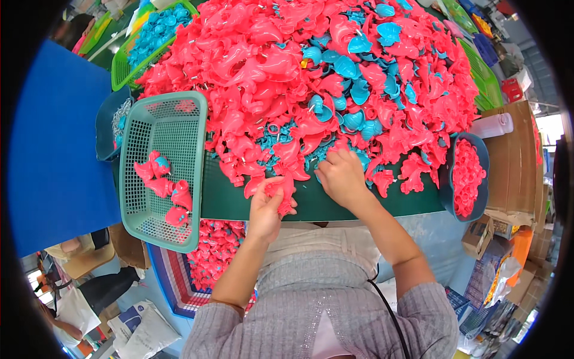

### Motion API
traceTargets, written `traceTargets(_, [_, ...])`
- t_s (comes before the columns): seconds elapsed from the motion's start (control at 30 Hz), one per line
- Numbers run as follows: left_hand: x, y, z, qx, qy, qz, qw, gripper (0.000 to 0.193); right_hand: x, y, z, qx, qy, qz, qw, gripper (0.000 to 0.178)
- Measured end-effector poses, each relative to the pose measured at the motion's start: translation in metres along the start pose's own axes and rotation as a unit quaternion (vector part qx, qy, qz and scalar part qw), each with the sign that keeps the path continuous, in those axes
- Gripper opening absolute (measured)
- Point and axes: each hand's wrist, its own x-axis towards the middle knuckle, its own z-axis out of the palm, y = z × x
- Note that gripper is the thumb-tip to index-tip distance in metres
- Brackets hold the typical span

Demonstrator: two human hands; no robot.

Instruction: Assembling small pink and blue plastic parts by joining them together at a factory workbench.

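My left hand [264, 210] grips a glossy pink curved plastic piece [283, 190] at the front edge of a big heap. My right hand [342, 177] reaches into the heap's near edge, fingers pinched together; whatever they hold is hidden. The heap [251, 78] is made of pink moulded plastic pieces, with blue shell-shaped pieces [360, 91] mixed in. Between my hands and just beyond them lie small blue plastic parts [276, 142]. To the left, a pale green mesh basket [202, 149] holds several pink pieces with blue bits fitted in them [160, 165].
A dark bin [445, 185] of small pink rings stands at the table's right edge, near a white bottle [494, 125] and cardboard box [508, 158]. Left of the basket is a bin with small metal parts [121, 116]. Below the table, a crate [164, 281] holds pink pieces.
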Motion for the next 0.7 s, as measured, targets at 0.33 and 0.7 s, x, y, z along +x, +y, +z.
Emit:
traceTargets(0.33, [0.003,-0.003,0.014,0.03,-0.038,0.014,0.999,0.021,-0.007,-0.017,-0.011,0.174,0.066,0.108,0.977,0.013])
traceTargets(0.7, [-0.01,-0.004,0.043,0.128,-0.108,0.052,0.984,0.009,-0.001,-0.027,-0.041,0.28,0.102,-0.069,0.952,0.023])
